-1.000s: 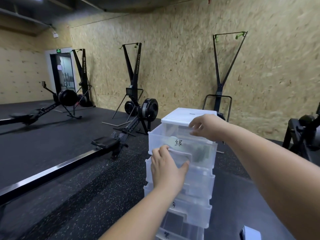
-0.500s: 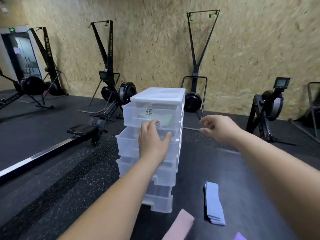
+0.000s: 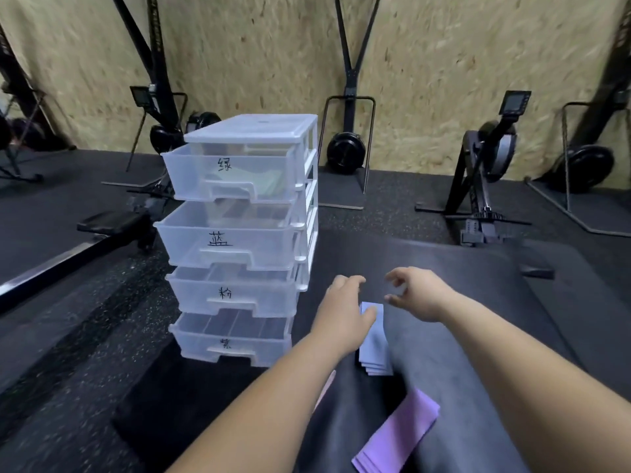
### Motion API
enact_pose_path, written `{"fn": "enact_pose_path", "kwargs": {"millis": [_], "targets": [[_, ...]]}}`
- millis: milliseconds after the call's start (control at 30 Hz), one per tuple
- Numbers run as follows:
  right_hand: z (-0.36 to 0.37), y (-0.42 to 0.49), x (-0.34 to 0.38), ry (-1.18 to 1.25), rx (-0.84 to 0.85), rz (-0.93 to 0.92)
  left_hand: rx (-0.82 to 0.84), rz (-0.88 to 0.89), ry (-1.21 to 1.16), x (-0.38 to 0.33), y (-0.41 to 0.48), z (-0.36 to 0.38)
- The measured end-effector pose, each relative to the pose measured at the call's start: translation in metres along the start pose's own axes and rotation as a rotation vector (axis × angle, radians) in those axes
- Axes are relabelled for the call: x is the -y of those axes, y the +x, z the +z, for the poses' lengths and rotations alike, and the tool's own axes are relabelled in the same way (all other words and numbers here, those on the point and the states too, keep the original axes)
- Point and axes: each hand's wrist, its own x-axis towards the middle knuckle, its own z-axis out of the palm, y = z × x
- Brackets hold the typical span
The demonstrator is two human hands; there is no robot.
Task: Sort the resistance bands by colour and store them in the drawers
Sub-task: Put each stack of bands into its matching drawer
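A clear plastic drawer unit (image 3: 309,158) stands on the floor with four labelled drawers, each pulled partly out. Green bands (image 3: 269,180) lie in the top drawer (image 3: 191,172). A stack of blue bands (image 3: 375,346) lies on the black mat to the right of the unit. My left hand (image 3: 343,308) hovers over the far end of that stack, fingers relaxed, thumb at its edge. My right hand (image 3: 415,295) hangs just right of it, fingers loosely curled, holding nothing. Purple bands (image 3: 399,435) lie nearer me. A pink band (image 3: 324,387) peeks out from behind my left forearm.
The black mat (image 3: 495,319) covers the floor under my arms. Rowing and ski machines stand along the chipboard wall, one rower (image 3: 485,186) at the right and another's rail (image 3: 68,254) running along the left.
My left hand left the drawer front and my right hand dropped from the unit's top; both now sit low over the blue stack. The view has tilted down and right.
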Motion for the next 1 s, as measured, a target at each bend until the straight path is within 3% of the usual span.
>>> {"fn": "enact_pose_path", "kwargs": {"millis": [500, 600, 767, 1000], "targets": [[0.107, 0.044, -0.032, -0.103, 0.134, -0.007, 0.273, -0.459, -0.126, 0.065, 0.032, 0.064], [0.12, 0.044, -0.037, -0.003, 0.071, 0.037, 0.246, -0.485, -0.136, 0.072, 0.037, 0.072], [0.129, 0.043, -0.041, 0.236, -0.059, 0.042, 0.24, -0.418, 0.06, 0.074, 0.038, 0.086], [0.129, 0.019, -0.03, 0.367, -0.188, 0.062, 0.222, -0.366, 0.06, 0.067, 0.027, 0.082]]}}
